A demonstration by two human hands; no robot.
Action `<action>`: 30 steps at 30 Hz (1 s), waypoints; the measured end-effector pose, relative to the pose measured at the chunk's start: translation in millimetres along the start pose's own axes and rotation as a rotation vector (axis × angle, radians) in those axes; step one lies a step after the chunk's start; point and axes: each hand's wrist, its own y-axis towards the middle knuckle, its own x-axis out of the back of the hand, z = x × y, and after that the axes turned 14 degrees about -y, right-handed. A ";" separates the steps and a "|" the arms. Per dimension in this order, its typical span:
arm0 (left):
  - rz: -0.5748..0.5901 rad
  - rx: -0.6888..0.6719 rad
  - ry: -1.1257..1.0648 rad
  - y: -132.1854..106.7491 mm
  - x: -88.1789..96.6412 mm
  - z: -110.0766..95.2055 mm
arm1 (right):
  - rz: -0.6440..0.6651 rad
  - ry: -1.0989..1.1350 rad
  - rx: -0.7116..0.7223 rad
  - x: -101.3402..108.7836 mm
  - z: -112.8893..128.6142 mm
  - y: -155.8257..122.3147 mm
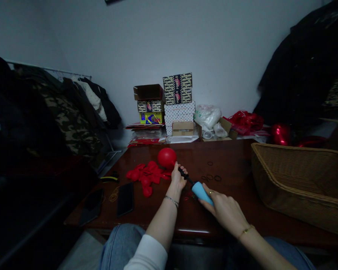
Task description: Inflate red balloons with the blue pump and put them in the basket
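Pump (202, 192) is clasped by left hand (178, 177) and right hand (227, 210); carton (225, 125) holds plastic bag (207, 115).

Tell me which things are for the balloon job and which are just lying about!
For the job:
- blue-and-black pump, held by the left hand and right hand
- round red balloon, by the left hand
- heaped red balloons, probably

Just lying about, it seems:
- black phone
- stacked boxes
- hanging coats
- wicker basket, though I can't be sure
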 end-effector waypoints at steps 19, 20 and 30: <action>-0.057 -0.026 0.071 10.5 3.6 -13.5 | -0.024 0.040 0.017 -17.7 -5.7 -22.3; -0.059 -0.027 0.068 11.2 3.8 -15.7 | -0.021 0.057 0.014 -18.2 -8.9 -27.7; 0.002 -0.023 0.064 8.3 3.3 -8.8 | -0.028 0.057 0.014 -9.5 -18.3 -30.3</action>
